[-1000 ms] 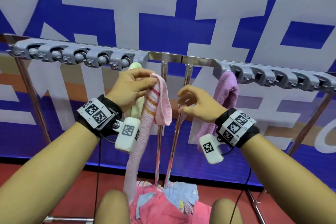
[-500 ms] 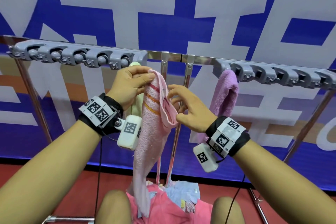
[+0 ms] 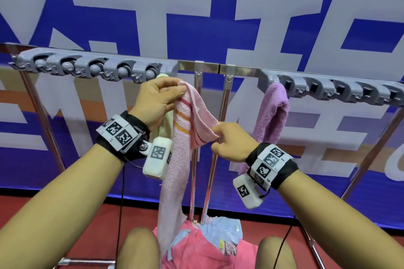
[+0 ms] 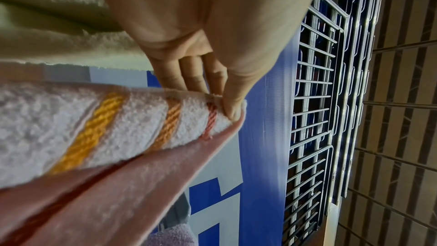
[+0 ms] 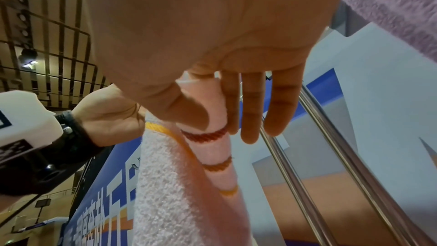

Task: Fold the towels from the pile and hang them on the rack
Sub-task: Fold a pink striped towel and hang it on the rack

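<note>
Both hands raised, holding the pink towel below the rack

Left hand (image 3: 157, 102) pinches the pink towel (image 3: 181, 137) top just under the rack (image 3: 209, 67); right hand (image 3: 234, 142), lower, pinches its folded-down end.

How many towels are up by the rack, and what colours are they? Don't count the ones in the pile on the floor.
Pale pink terry towel with red and orange stripes, held by the left hand and right hand: 1
Pale green towel hanging on the grey clip rack: 1
Purple fluffy towel hanging on the rack: 1
Total: 3
</note>
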`<state>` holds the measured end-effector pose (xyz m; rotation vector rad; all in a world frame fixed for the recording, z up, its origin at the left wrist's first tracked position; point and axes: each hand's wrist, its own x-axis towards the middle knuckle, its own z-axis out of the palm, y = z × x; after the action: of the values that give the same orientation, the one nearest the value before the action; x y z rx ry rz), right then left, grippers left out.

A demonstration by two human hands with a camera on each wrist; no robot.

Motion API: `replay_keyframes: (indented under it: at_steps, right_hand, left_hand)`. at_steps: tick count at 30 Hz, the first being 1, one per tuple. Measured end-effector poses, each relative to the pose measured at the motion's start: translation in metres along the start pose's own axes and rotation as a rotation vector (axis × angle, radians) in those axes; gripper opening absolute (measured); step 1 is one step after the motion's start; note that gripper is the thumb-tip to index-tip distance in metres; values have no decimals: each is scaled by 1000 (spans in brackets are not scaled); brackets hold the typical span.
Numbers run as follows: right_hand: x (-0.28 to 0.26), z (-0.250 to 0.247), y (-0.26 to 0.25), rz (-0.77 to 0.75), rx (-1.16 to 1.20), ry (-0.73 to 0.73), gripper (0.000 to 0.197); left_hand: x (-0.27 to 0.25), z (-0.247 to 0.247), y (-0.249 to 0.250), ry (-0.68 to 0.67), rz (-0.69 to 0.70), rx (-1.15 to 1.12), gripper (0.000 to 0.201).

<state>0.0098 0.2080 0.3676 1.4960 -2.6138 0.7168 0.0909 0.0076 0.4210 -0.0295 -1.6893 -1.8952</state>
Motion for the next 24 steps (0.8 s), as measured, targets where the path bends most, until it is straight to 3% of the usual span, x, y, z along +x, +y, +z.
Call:
replay_keyframes:
  at_steps: [4,8,13,18,24]
  right_hand:
    - [4,-10,6,48,25,177,39]
    - [6,-31,11,115,166,379,31]
    - [2,-48,16,234,417,537,21]
    - [-1,-55,13,264,508,591,17]
    - [-6,-69,13,256,558,645,26]
  left_hand:
    - [2,-7,-3,67,-7,11,11]
    - [4,-16,-7,130,-35,2,13]
    - [2,-17,-12,116,-6,111,18]
    - [3,-11,-15,120,-2,92,14]
    - [-1,-8,-17,130,-13,100,15]
